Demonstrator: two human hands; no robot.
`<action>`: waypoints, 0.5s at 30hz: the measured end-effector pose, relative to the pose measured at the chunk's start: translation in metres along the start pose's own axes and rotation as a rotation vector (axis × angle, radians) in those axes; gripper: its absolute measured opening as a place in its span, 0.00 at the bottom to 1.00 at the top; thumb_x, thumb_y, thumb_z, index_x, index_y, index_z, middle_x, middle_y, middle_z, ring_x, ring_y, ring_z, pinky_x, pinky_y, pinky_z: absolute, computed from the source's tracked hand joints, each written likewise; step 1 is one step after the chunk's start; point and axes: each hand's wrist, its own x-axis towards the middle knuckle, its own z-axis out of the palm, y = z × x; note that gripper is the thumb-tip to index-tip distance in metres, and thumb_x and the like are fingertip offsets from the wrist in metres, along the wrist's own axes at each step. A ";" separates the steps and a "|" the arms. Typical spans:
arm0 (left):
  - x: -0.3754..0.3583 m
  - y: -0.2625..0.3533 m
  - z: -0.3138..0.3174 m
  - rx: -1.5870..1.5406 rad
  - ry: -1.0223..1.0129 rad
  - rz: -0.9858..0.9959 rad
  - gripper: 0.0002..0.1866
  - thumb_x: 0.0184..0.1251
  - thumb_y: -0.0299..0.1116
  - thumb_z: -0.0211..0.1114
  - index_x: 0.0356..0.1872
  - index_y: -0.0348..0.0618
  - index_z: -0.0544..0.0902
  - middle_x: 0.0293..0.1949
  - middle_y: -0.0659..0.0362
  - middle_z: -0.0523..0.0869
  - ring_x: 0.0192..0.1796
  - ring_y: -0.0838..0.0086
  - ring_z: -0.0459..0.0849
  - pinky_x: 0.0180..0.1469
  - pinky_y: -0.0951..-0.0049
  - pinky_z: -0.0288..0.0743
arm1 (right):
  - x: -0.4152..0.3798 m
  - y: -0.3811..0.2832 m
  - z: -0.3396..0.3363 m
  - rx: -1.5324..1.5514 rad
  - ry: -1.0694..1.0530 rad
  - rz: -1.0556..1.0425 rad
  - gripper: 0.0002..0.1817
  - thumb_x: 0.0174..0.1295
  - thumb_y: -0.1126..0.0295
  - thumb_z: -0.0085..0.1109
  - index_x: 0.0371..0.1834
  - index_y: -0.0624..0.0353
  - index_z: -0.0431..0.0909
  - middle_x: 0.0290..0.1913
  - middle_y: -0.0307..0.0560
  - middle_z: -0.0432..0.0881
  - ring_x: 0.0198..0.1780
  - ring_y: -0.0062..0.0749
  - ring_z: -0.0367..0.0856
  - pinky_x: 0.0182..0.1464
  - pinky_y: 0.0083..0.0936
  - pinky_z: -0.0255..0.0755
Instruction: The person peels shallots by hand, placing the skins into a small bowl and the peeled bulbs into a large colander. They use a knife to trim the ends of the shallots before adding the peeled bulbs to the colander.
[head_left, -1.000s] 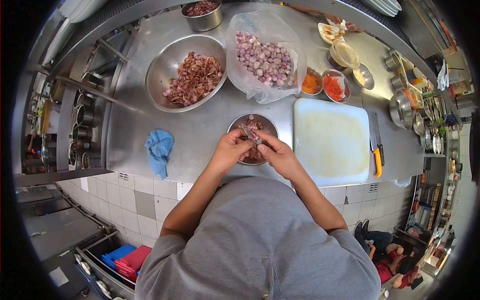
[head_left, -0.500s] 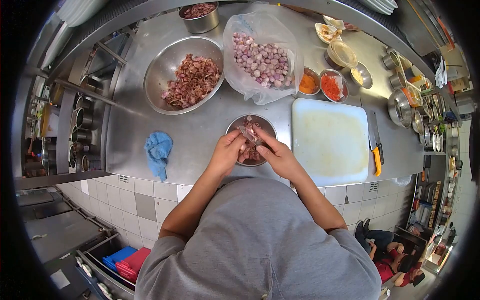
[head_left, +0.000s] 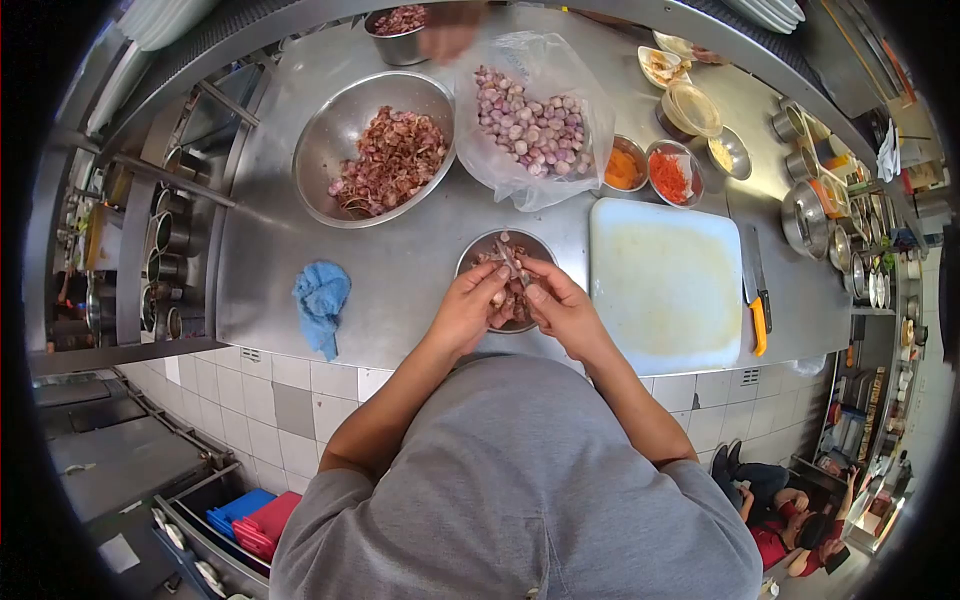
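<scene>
Shallot (head_left: 509, 264): sits pinched at fingertips of both hands, just above small metal bowl (head_left: 468, 253) by near edge of table (head_left: 400, 270). Is partly covered by fingers; cannot tell whether one piece or several, or whether a thin tool lies against it.

Left hand (head_left: 466, 308): reaches in from lower left, back up, thumb and forefinger narrowed onto shallot, other fingers curled. Right hand (head_left: 566, 308): comes from lower right, bent at wrist, thumb and forefinger also narrowed onto shallot, pointing toward left fingertips. Cannot tell if tips touch. Forearms (head_left: 395, 388): slant inward and forward on either side of grey shirt (head_left: 510, 470), elbows bent and spread wide.

Beneath: more shallot pieces (head_left: 508, 314) in small metal bowl. Beyond, to left: big metal bowl (head_left: 325, 140), heaped with reddish-brown shallots and skins (head_left: 395, 155). Next to it: clear plastic bag (head_left: 545, 60) with pale purple shallots (head_left: 535, 125). To right: white cutting board (head_left: 665, 285), lying flat, then yellow-handled knife (head_left: 759, 328) and black-handled knife (head_left: 766, 309), side by side. To left: blue cloth (head_left: 322, 300), crumpled. Far edge: hand of another person (head_left: 454, 36), blurred, near metal pot (head_left: 396, 48); cannot tell grip.
</scene>
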 end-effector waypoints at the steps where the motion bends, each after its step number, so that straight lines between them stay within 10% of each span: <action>1: 0.001 -0.001 -0.001 -0.049 0.001 0.000 0.10 0.76 0.36 0.55 0.48 0.43 0.80 0.30 0.68 0.79 0.29 0.87 0.74 0.29 0.85 0.67 | 0.000 -0.002 0.000 0.000 -0.002 0.000 0.21 0.73 0.69 0.52 0.68 0.49 0.69 0.39 0.39 0.78 0.31 0.20 0.74 0.30 0.16 0.68; 3: 0.004 -0.005 -0.004 -0.099 0.000 -0.004 0.10 0.76 0.36 0.56 0.49 0.42 0.80 0.30 0.68 0.79 0.30 0.87 0.74 0.31 0.85 0.68 | -0.001 -0.005 0.000 0.292 -0.050 0.120 0.20 0.75 0.65 0.50 0.68 0.46 0.68 0.31 0.33 0.68 0.24 0.14 0.60 0.22 0.11 0.52; 15: 0.005 0.000 -0.004 -0.225 0.039 0.056 0.11 0.73 0.31 0.61 0.52 0.41 0.82 0.36 0.67 0.84 0.29 0.89 0.72 0.29 0.85 0.62 | -0.004 -0.008 0.002 0.350 -0.100 0.139 0.20 0.75 0.62 0.49 0.69 0.46 0.65 0.30 0.34 0.69 0.24 0.15 0.63 0.21 0.13 0.56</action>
